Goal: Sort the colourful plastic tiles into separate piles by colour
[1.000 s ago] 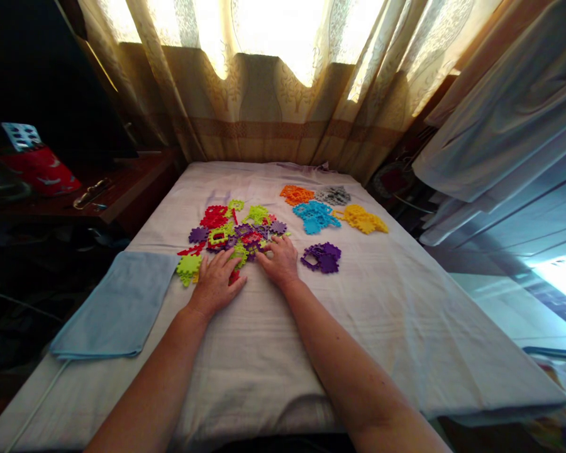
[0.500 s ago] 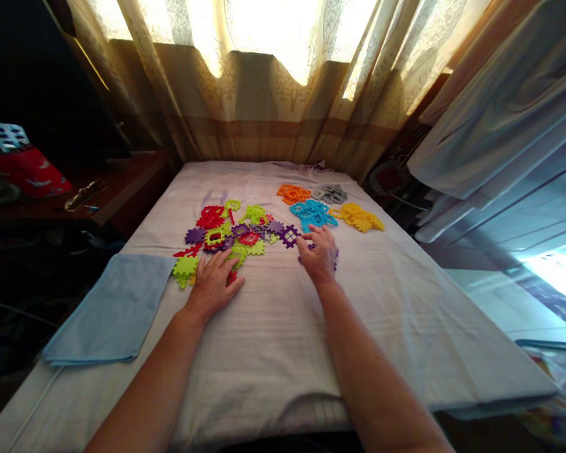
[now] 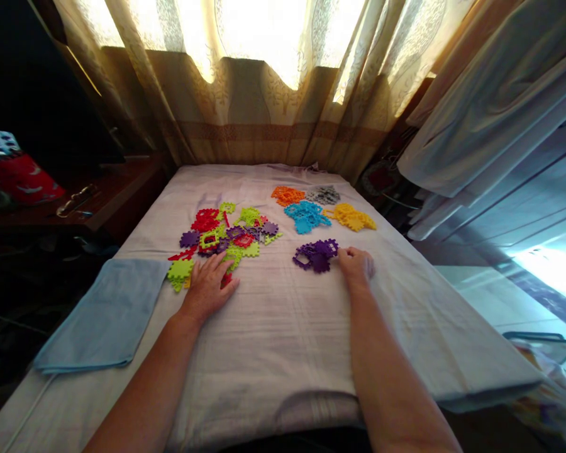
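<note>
My left hand (image 3: 210, 284) rests with fingers spread on the near side of a mixed heap of notched plastic pieces. The heap holds red pieces (image 3: 205, 219), lime green pieces (image 3: 181, 269) and purple pieces (image 3: 270, 228). Further right, my right hand (image 3: 357, 264) is closed, its fingertips at the edge of a purple interlocking piece (image 3: 330, 246). That piece lies over the right side of a small purple pile (image 3: 319, 261). The far fingers of the right hand are curled under and partly hidden.
Beyond the purple pile lie sorted heaps: blue pieces (image 3: 306, 217), orange pieces (image 3: 287, 195), grey pieces (image 3: 324, 195) and yellow pieces (image 3: 353, 217). A folded blue cloth (image 3: 104, 314) lies on the left of the sheet-covered table (image 3: 273, 352). Curtains (image 3: 245, 119) hang behind.
My right hand has moved right, bringing a purple piece from beside the mixed heap onto the purple pile. My left hand stays on the heap. The view has shifted slightly.
</note>
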`<state>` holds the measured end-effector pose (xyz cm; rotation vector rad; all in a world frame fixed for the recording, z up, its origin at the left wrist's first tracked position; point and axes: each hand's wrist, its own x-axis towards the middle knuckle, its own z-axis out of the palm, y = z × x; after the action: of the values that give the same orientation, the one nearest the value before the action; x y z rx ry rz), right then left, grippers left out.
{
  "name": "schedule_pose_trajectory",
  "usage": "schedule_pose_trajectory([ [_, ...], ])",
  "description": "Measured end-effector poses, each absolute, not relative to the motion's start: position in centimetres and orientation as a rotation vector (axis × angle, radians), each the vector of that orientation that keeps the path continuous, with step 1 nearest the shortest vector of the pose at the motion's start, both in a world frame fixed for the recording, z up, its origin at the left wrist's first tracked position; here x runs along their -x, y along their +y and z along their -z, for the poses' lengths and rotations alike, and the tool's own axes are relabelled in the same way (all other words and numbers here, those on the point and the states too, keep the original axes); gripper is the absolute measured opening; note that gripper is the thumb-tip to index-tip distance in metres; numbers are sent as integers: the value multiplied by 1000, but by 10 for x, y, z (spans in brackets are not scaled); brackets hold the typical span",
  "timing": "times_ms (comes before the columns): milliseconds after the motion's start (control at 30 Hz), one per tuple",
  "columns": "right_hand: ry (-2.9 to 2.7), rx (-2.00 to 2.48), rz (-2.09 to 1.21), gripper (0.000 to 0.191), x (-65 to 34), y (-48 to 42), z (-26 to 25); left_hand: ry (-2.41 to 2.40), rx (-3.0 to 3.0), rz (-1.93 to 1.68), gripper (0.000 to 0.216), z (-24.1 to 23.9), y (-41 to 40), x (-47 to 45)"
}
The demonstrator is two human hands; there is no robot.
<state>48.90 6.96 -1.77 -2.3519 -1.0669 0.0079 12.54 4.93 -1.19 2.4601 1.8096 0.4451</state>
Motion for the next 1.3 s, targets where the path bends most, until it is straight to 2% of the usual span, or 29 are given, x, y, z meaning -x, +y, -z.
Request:
schedule_pose_trajectory([
  [567, -1002, 2317, -76, 29, -479, 68, 20, 2008, -2421, -548, 33, 10, 49, -120],
  [833, -1009, 2283, -72, 28, -476, 69, 19, 2116, -2341, -661, 21, 10, 52, -111],
  [1133, -946, 2136, -23, 27, -480, 75, 28, 2108, -2320, -787, 31, 22, 59, -110],
  [1300, -886, 2007, 8, 28, -487, 81, 38, 2151, -2310, -877, 33, 8, 72, -104],
])
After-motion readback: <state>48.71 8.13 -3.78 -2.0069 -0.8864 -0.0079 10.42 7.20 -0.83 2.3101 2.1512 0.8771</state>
